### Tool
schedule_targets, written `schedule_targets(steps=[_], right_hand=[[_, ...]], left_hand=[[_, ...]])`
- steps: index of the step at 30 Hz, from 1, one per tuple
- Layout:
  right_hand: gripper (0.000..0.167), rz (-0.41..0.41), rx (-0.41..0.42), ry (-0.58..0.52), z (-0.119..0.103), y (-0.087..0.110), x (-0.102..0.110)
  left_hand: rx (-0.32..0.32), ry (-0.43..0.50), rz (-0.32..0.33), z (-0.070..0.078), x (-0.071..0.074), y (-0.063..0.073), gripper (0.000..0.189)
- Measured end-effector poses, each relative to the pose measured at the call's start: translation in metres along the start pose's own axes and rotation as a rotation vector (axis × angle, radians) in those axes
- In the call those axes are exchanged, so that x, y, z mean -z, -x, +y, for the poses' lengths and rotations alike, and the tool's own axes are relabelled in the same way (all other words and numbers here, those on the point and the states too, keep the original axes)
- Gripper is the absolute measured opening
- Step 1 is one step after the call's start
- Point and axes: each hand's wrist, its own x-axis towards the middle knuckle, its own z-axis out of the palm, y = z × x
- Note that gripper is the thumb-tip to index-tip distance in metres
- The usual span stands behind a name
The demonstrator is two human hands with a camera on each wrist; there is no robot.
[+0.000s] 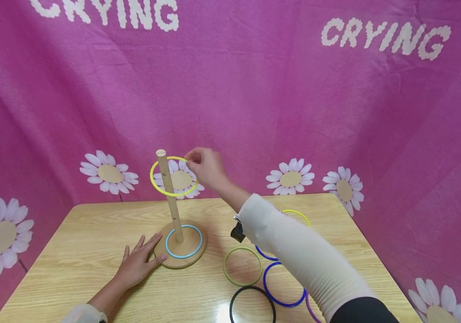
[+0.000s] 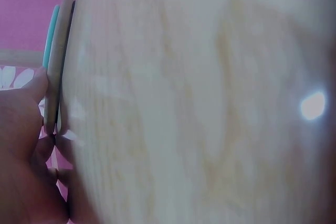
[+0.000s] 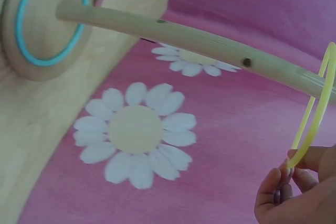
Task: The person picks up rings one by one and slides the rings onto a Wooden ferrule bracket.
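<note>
The light blue ring (image 1: 182,257) already lies on the round base (image 1: 192,242), around the wooden post (image 1: 174,215). The right hand (image 1: 209,168) pinches a yellow ring (image 1: 151,177), which is around the post near its top, so it looks half done. The left hand (image 1: 135,265) touches the base's edge with fingers spread, gripping nothing. On the desk (image 1: 194,296), a green ring (image 1: 224,265), a black ring (image 1: 252,287), two blue rings (image 1: 264,281), a purple ring (image 1: 309,306) and another yellow ring (image 1: 293,211) (the sleeve (image 1: 295,246) hides bits) seem left to do.
</note>
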Motion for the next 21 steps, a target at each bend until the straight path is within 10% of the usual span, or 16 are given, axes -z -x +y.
schedule_targets(steps=[21], right_hand=[[0.008, -0.021, 0.007, 0.056, 0.069, 0.037, -0.058]], left_hand=[[-0.015, -0.02, 0.016, -0.001, -0.001, 0.0, 0.074]])
